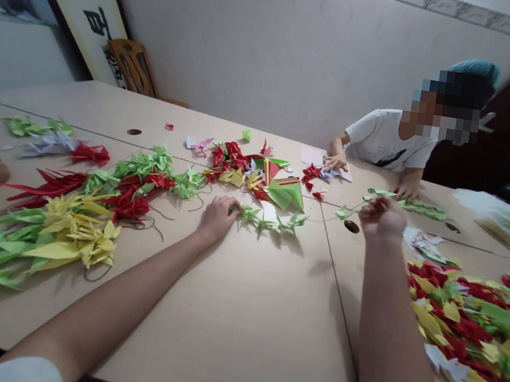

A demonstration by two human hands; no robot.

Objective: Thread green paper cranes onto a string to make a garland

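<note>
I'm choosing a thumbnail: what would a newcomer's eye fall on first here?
Probably the heap of red, yellow and green folded paper on the right side of the table. Next, the left hand, mid-table, at the left end of a green paper string.

I can make out one sleeve (24,372) on my feed, at the upper end of the left forearm (135,288): plain, whitish grey cloth, its edge curving round the arm. Past that edge I see the forearm bare down to the left hand (218,216). The right forearm (388,326) is bare too, narrow toward the right hand (384,218), which looks slightly blurred to me, and broader farther up.
</note>
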